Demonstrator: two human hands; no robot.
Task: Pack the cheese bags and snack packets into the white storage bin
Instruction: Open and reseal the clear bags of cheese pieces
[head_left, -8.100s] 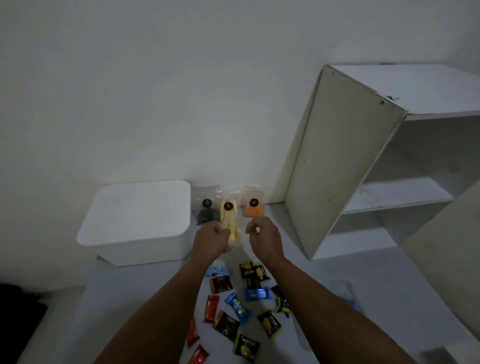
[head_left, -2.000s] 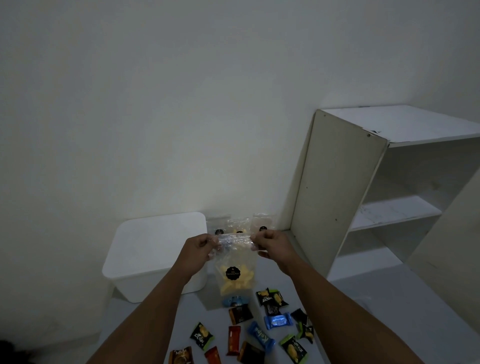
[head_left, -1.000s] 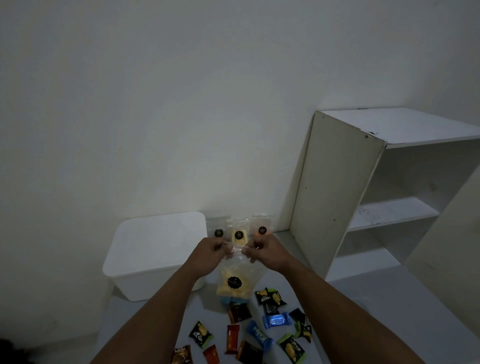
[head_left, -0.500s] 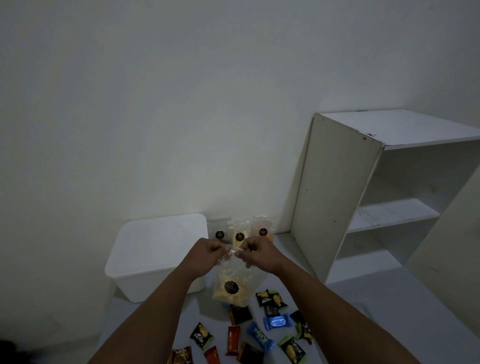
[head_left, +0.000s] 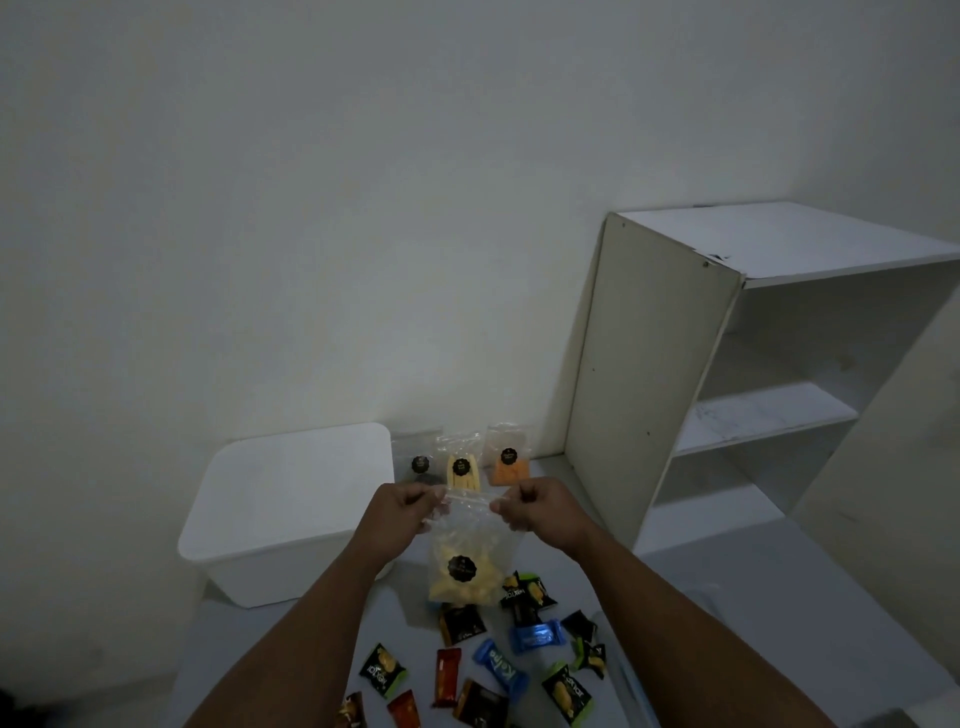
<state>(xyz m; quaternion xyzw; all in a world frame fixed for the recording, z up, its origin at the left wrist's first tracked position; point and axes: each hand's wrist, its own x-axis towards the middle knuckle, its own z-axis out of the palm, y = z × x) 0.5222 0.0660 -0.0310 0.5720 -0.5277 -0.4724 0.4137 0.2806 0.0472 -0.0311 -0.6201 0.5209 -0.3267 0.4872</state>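
Hands (head_left: 402, 512) (head_left: 537, 506) pinch cheese bag (head_left: 465, 561) top edge above packets (head_left: 493, 670).

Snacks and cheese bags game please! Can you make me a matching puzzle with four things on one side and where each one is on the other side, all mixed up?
Things:
1. clear zip bag of yellow cheese pieces
2. clear bag of orange cheese
3. white plastic storage bin with lid
4. blue snack packet

Places:
A. lying flat among the other packets
B. standing against the wall, beside the white shelf unit
C. left of the hands, lid on
D. hanging between the left hand and right hand

Pairs: 1-D, 2-B, 3-C, 4-A
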